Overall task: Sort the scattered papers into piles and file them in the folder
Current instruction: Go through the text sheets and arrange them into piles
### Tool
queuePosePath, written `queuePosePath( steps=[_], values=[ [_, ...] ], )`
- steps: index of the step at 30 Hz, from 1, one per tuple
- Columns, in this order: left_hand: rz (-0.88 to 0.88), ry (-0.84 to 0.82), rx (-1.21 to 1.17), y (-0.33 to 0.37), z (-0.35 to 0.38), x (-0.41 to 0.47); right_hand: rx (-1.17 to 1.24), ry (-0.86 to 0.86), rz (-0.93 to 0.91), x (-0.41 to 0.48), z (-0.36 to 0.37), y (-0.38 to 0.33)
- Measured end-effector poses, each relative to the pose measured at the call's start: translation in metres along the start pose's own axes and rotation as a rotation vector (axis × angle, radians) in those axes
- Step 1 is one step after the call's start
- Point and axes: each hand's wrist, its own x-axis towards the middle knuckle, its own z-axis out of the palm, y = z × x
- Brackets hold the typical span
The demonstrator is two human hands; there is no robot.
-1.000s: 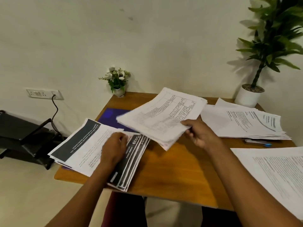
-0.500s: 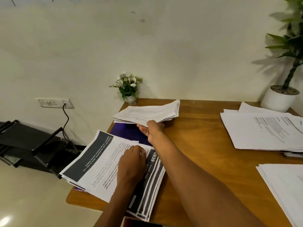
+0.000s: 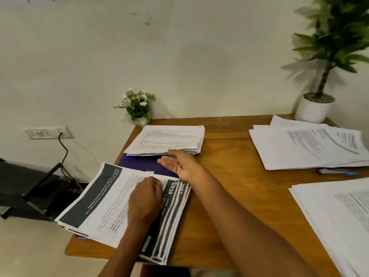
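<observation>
Four piles of paper share the wooden tabletop (image 3: pixel 229 196) in my feed. Nearest on the left is the dark-banded pile (image 3: pixel 111 200), fanned out and hanging over the tabletop's left edge. The left hand (image 3: pixel 144 202) rests on it knuckles up, its fingers (image 3: pixel 153 183) bent down onto the far edge of the top sheet. I cannot tell whether they pinch that sheet or only press it.

On the near right lies the near-right pile (image 3: pixel 339 216) of plain text pages, cut off by the frame.

Further in, the right arm reaches across to the left. The right hand (image 3: pixel 179 163) hangs palm up with released, nearly straight fingers and holds nothing. It is over the purple folder (image 3: pixel 143 162), which lies flat beneath both left piles, with a bare strip showing between them.

Just beyond the right hand sits the far-left pile (image 3: pixel 169 139), its near edge close to the fingertips. Across on the right, a blue-capped pen (image 3: pixel 337 172) lies just in front of the far-right pile (image 3: pixel 309 148), which is loosely stacked.

At the far edge, by the wall, stand a small flower pot (image 3: pixel 138 105) on the left corner and a tall potted plant (image 3: pixel 315 108) on the right corner.
</observation>
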Motion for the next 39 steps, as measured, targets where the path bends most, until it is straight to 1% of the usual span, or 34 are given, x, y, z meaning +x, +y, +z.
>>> queuePosePath(
  steps=[2, 3, 6, 8, 10, 12, 14, 18, 20, 22, 23, 25, 28, 33, 36, 39],
  values=[
    [0.007, 0.017, -0.005, 0.000, -0.001, -0.003, -0.071, -0.002, -0.047, -0.028, -0.024, -0.010],
    [0.017, 0.028, -0.004, 0.001, -0.001, -0.004, -0.114, 0.028, -0.105, -0.043, -0.040, -0.017],
    [0.018, 0.037, -0.001, 0.001, 0.000, -0.004, -0.229, 0.225, -0.253, -0.082, -0.101, -0.043],
    [-0.001, 0.015, 0.057, 0.006, -0.002, -0.003, -0.219, 0.352, -0.284, -0.108, -0.145, -0.067],
    [-0.002, 0.006, 0.175, 0.014, -0.005, 0.000, -0.169, 0.479, -0.314, -0.129, -0.179, -0.091],
    [0.069, 0.046, 0.244, 0.037, -0.005, 0.001, -0.117, 0.628, -0.371, -0.147, -0.209, -0.112],
    [0.176, 0.055, 0.192, 0.076, 0.001, -0.003, -0.055, 0.701, -0.395, -0.159, -0.233, -0.127],
    [0.449, -0.114, -0.118, 0.171, 0.045, -0.028, 0.003, 0.787, -0.431, -0.168, -0.265, -0.138],
    [0.520, -0.198, -0.191, 0.210, 0.076, -0.043, -0.019, 0.868, -0.484, -0.169, -0.275, -0.142],
    [0.558, -0.224, -0.142, 0.237, 0.106, -0.052, -0.014, 0.939, -0.542, -0.170, -0.282, -0.149],
    [0.545, -0.228, -0.115, 0.249, 0.116, -0.053, -0.004, 0.971, -0.569, -0.171, -0.286, -0.152],
    [0.523, -0.205, -0.072, 0.266, 0.125, -0.046, -0.024, 1.047, -0.581, -0.170, -0.293, -0.160],
    [0.545, -0.209, -0.031, 0.279, 0.134, -0.032, -0.122, 1.162, -0.557, -0.168, -0.306, -0.169],
    [0.563, -0.227, -0.027, 0.291, 0.149, -0.013, -0.066, 1.199, -0.579, -0.163, -0.333, -0.176],
    [0.558, -0.235, -0.063, 0.298, 0.156, -0.004, -0.034, 1.119, -0.604, -0.157, -0.341, -0.180],
    [0.548, -0.242, -0.109, 0.300, 0.162, 0.005, -0.049, 1.095, -0.601, -0.152, -0.342, -0.186]
  ],
)
